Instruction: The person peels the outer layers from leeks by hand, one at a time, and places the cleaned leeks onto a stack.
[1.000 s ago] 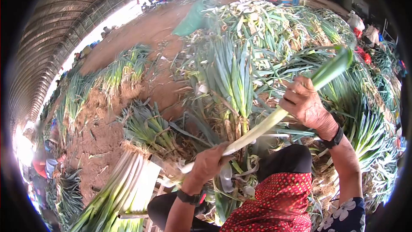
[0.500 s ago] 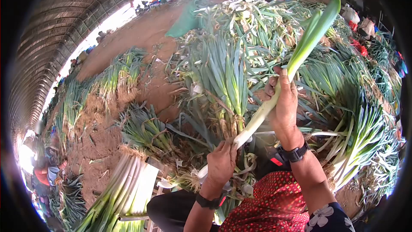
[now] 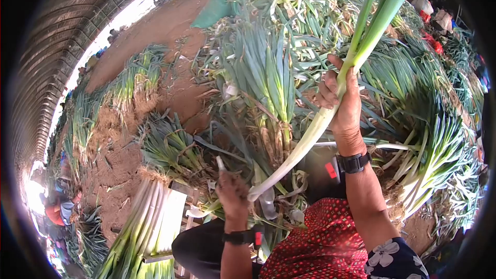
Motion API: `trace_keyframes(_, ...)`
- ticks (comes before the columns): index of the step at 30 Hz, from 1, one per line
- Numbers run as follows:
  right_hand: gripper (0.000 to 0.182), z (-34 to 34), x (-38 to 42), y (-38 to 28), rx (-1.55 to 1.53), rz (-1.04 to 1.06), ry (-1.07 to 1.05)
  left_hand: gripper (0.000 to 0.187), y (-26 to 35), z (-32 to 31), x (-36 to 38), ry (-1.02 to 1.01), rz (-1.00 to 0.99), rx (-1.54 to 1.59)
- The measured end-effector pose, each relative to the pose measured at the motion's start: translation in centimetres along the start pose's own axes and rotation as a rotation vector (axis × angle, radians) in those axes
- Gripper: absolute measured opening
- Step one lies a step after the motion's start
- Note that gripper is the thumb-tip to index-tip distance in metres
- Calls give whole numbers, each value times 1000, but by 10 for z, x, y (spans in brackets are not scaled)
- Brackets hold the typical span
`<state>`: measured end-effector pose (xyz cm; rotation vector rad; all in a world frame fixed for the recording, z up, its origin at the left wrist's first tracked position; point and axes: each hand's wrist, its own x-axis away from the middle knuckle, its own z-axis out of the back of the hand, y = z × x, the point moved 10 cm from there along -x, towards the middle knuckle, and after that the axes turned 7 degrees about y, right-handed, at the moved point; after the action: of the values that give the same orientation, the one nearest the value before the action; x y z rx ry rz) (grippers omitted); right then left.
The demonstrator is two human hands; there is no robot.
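1. Gripping one leek (image 3: 330, 108) partway up its pale stalk, the right hand (image 3: 342, 104) is wrapped fully round it, fingers closed tight; a dark watch (image 3: 353, 163) sits on that wrist.
2. Below that grip the white stalk slants down-left to its cut end, just beside the left hand (image 3: 232, 192); above it, the green leaves rise out of view.
3. That left hand is closed round something small and pale that pokes up from it; what it is cannot be told. It wears a dark wristband (image 3: 238, 237).
4. Left of the lower hand lies one bundle of trimmed leeks (image 3: 150, 227), white stalks together.
5. Beyond both hands, heaps of untrimmed leeks (image 3: 268, 77) cover the ground, too many to count.
6. No writing or brand is readable.
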<state>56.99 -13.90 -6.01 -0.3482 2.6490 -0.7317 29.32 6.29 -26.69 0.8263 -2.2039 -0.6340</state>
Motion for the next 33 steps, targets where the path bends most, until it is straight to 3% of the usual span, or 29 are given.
trace_keyframes(1, 46, 0, 0, -1, -36, -14, -24, 30, 6, 22, -14, -3, 10, -3)
trace_keyframes(3, 50, -1, 2, 3, -92, -45, -47, 31, 41, 71, -38, 187, -307, -823)
trace_keyframes(4, 52, -6, 5, 6, -78, -44, -68, 31, 42, 73, -37, 190, -301, -830)
trace_keyframes(6, 55, -7, 5, 7, -67, -56, -107, 30, 77, 20, -4, 325, -976, -1878)
trace_keyframes(7, 55, -7, 5, 6, -68, -56, -107, 23, 77, 29, -6, 359, -732, -1897)
trace_keyframes(8, 56, -9, 5, 6, -63, -65, -126, 23, 79, 17, 2, 357, -732, -1895)
trace_keyframes(10, 57, -10, 7, 10, -54, -87, -135, 27, 62, -34, 33, -96, -957, -1645)
trace_keyframes(12, 60, -18, 8, 15, -15, -57, -160, 39, 30, -73, 61, -437, -855, -1488)
trace_keyframes(14, 65, -20, 8, 22, 20, -41, -126, 38, 5, -100, 81, -515, -726, -1428)
trace_keyframes(21, 67, -19, 17, 34, 10, -108, -26, 33, -24, -113, 102, -430, -889, -1686)
trace_keyframes(27, 72, -11, 18, 35, 66, -119, -23, 31, -40, -105, 110, -432, -945, -1682)
trace_keyframes(33, 70, -9, 23, 34, 177, -101, 20, 34, -40, -99, 108, -451, -820, -1606)
